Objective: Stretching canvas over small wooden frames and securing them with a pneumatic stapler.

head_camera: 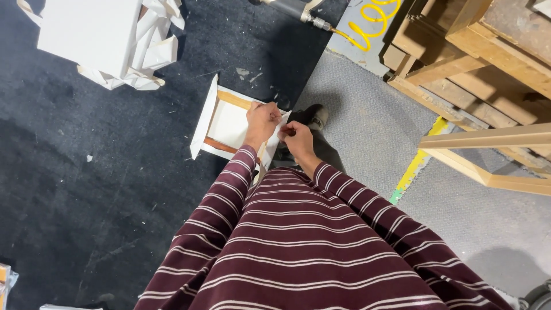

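Dark carpet covers the work surface under the person, and a grey mat begins at its right edge. Near that border lies a small wooden stretcher frame with white canvas, face down, its loose cloth flaps standing up along the sides. At the frame's right edge the left hand presses down with closed fingers on the folded cloth, and the right hand pinches the flap just beside it, thumb against fingers. To fold well here, I think the cloth should be pulled tight over the wooden bar and held flat at the corner, so no wrinkle stays. Both arms wear a dark red sweater with thin white stripes. Farther out, a pile of finished white canvases lies at the top left corner of the carpet, a yellow coiled air hose at the top, and wooden frames stand at the right.
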